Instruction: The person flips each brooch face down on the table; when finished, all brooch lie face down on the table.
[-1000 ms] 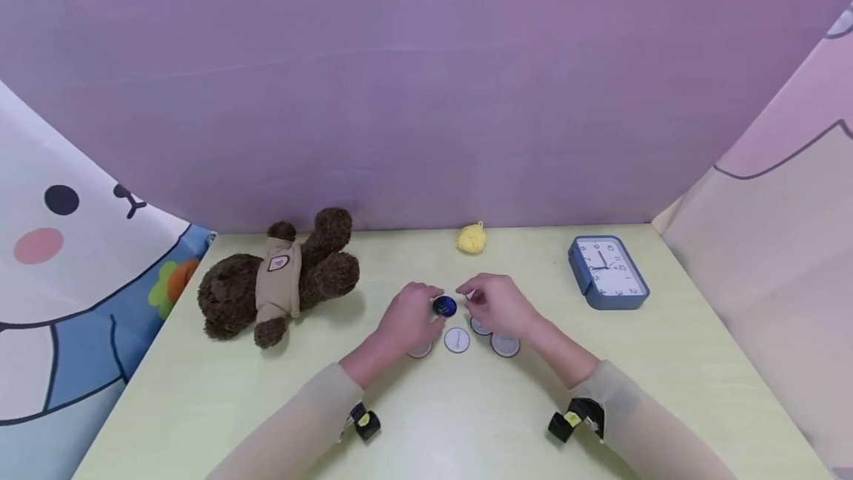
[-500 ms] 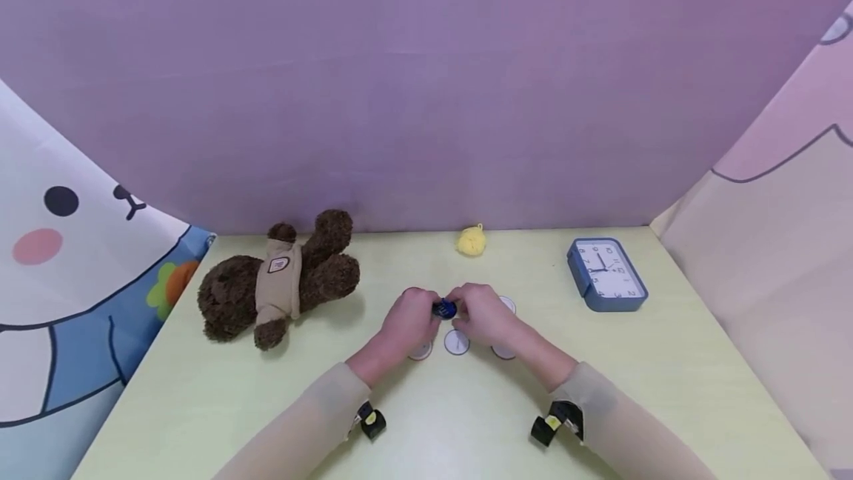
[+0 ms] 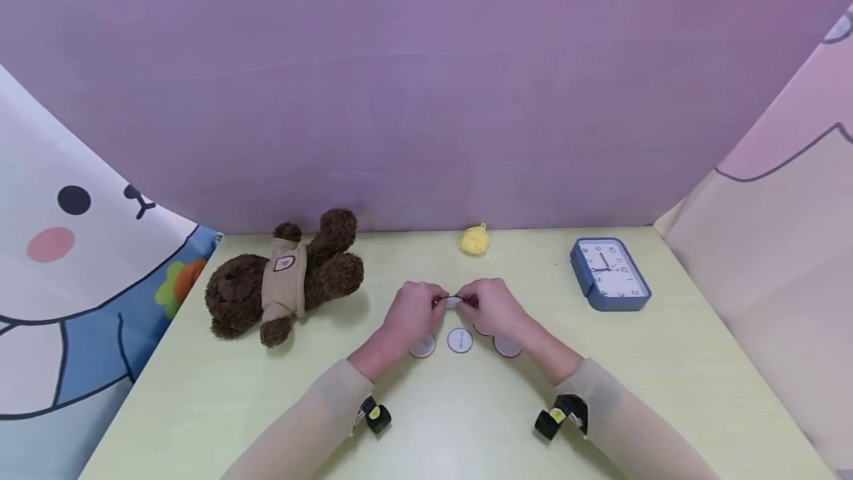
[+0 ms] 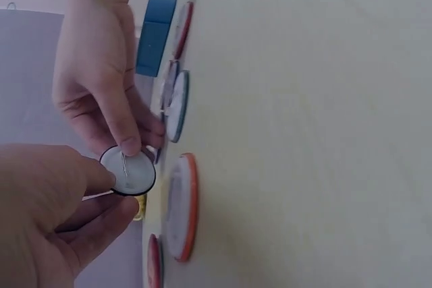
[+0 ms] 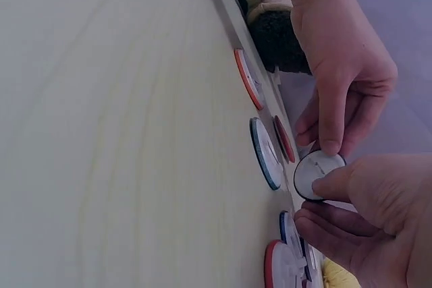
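Note:
Both hands pinch one pin-back button badge (image 3: 452, 302) between them, held just above the table. Its white back with the metal pin shows in the left wrist view, where the badge (image 4: 138, 179) has a dark rim. My left hand (image 3: 415, 311) grips one edge with thumb and fingers. From the opposite side, my right hand (image 3: 494, 308) pinches it, thumb on the white back. Around the hands lie more badges, backs up: a middle badge (image 3: 460, 340), a left badge (image 3: 422, 347) and a right badge (image 3: 508, 347). Another badge (image 3: 481, 330) is partly hidden by my right hand.
A brown teddy bear (image 3: 283, 280) in a beige top lies at the table's left. At the back sits a small yellow fluffy item (image 3: 474, 241). A blue square clock (image 3: 610, 273) lies at the right. A purple cloth (image 3: 426, 110) hangs behind the table.
My right hand has moved left to the badge that my left hand was holding alone. The badge has turned from its blue face to its white back.

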The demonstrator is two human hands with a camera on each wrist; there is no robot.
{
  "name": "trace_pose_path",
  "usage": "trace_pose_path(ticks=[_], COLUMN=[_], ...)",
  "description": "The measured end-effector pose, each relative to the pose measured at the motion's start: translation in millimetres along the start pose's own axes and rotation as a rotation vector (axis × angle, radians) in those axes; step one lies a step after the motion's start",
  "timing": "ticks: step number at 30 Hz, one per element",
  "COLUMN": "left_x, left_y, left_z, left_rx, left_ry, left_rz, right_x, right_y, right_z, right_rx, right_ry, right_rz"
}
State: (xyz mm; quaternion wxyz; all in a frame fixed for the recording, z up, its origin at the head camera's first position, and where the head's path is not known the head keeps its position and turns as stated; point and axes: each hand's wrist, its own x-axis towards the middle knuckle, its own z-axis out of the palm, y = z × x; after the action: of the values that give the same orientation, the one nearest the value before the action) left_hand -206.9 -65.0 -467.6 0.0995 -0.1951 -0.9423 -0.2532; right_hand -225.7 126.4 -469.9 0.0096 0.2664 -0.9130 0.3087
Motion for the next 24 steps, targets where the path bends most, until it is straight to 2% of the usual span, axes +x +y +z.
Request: trace_pose_path(ticks=[6, 11, 15, 20, 24], left_x=[3.0, 1.9, 1.1, 0.3, -1.1], left_y=[1.6, 1.8, 1.3, -0.3, -2.6], left_z=[-4.4, -7.3, -6.8, -1.1, 4.4], left_rx=[-0.05, -0.114, -0.11, -0.094, -0.063], left_ry=[0.027, -0.007, -0.031, -0.029, -0.048], left_rz=[-0.001, 0.006, 0.027, 0.039, 0.053], right_x=[-1.2, -2.0, -2.6, -2.6, -2.4], right_y=[-0.7, -1.9, -0.9, 1.2, 0.5], right_z=[-2.1, -5.8, -7.8, -6.3, -3.0], right_rx=[0.051, 0.095, 0.13, 0.12, 0.039], right_ry=[0.024, 0.039, 0.024, 0.011, 0.023], right_rz=[0.049, 0.107, 0.121, 0.097, 0.047])
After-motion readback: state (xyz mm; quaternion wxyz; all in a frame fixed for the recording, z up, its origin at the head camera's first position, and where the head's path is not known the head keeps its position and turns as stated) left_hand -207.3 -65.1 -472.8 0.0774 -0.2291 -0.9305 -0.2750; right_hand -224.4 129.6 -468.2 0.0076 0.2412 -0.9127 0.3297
